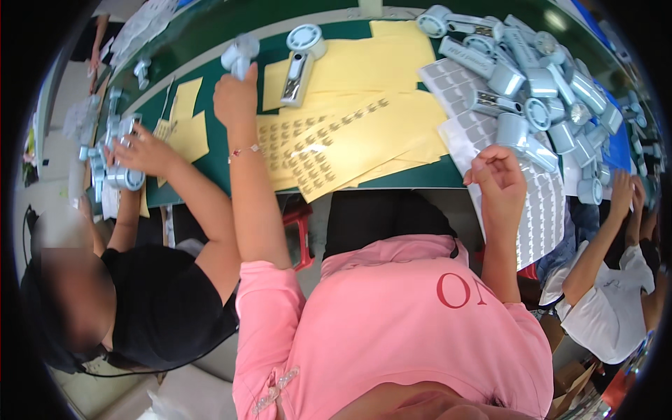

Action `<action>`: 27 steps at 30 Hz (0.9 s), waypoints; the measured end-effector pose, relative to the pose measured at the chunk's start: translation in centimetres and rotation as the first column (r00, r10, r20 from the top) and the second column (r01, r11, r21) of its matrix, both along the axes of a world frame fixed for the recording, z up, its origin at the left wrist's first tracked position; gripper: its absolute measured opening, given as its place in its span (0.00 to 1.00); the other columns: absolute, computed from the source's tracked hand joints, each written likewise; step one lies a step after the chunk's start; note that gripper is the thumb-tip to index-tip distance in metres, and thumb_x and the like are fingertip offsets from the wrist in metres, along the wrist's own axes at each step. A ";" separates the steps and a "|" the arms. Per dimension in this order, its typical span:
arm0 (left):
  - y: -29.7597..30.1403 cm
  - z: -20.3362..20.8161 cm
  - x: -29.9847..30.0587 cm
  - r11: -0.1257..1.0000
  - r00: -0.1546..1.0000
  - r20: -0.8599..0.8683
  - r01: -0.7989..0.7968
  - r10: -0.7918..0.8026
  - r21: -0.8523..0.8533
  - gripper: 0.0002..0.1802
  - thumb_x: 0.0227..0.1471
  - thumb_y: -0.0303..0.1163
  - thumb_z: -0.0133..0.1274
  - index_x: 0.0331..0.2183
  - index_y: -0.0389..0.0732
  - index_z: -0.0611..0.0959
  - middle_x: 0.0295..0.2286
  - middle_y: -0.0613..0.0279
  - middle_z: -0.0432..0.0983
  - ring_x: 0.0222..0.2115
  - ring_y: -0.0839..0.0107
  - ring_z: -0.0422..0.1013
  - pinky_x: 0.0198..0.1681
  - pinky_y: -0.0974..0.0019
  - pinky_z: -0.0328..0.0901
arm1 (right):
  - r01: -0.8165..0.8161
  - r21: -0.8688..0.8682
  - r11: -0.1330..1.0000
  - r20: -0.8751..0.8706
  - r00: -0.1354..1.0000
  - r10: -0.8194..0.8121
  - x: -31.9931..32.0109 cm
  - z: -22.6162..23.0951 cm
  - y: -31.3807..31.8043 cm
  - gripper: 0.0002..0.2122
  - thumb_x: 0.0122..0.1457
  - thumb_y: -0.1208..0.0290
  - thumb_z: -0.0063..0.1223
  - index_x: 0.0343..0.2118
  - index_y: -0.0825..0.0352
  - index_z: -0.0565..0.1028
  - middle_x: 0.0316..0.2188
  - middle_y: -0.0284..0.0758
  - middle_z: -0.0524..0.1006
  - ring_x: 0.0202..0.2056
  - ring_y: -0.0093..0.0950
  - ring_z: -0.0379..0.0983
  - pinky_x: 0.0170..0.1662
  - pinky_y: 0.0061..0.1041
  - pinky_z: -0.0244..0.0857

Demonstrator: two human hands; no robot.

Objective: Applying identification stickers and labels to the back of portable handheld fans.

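Note:
My left hand (236, 99) reaches to the far side of the table, its fingers closed round the lower end of a light-blue handheld fan (241, 50). That fan is slightly blurred. Just right of it, another light-blue fan (299, 78) lies on yellow sheets, its round slotted head away from me. Yellow sticker sheets (336, 147) with rows of small dark marks spread across the table before me. My right hand (500, 178) hovers at the near edge over a grey-and-white label sheet (542, 217), thumb and fingers curled together; whatever they pinch is too small to make out.
A heap of light-blue fans (539, 80) covers the right side of the green table (437, 171). At left, a co-worker's hand (143, 150) is beside more fans (126, 178) and yellow paper pieces (189, 136). Another person's hands (623, 192) work at far right.

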State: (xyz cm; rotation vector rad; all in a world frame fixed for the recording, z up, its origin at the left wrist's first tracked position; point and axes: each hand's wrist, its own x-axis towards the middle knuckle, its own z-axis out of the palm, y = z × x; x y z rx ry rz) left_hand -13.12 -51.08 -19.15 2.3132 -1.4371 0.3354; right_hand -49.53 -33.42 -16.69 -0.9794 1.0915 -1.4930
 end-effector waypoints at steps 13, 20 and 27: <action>-6.0 3.6 -20.8 0.410 0.399 -0.102 0.852 -0.911 -0.326 0.21 0.42 0.29 0.53 0.43 0.46 0.75 0.43 0.58 0.70 0.46 0.59 0.64 0.48 0.67 0.60 | -0.156 -0.003 0.988 -0.189 0.970 0.152 -1.2 0.8 1.9 0.06 0.52 0.85 0.46 0.33 0.74 0.73 0.30 0.33 0.68 0.27 0.19 0.67 0.31 0.15 0.62; -11.3 2.0 -28.4 0.311 0.311 0.000 0.949 -0.950 -0.051 0.29 0.36 0.29 0.57 0.45 0.48 0.71 0.47 0.59 0.65 0.51 0.65 0.58 0.57 0.48 0.46 | -0.036 -0.089 0.995 -0.211 0.977 0.017 -4.5 0.5 3.0 0.03 0.52 0.86 0.46 0.28 0.74 0.71 0.30 0.36 0.67 0.27 0.22 0.68 0.31 0.17 0.64; -4.6 6.1 -23.2 0.234 0.215 -0.099 0.811 -0.972 -0.536 0.23 0.30 0.22 0.59 0.34 0.46 0.74 0.35 0.64 0.73 0.40 0.64 0.68 0.57 0.50 0.46 | -0.012 -0.167 0.986 -0.158 0.987 -0.015 -5.4 0.3 1.4 0.01 0.52 0.83 0.48 0.28 0.73 0.71 0.30 0.35 0.67 0.28 0.23 0.68 0.33 0.20 0.65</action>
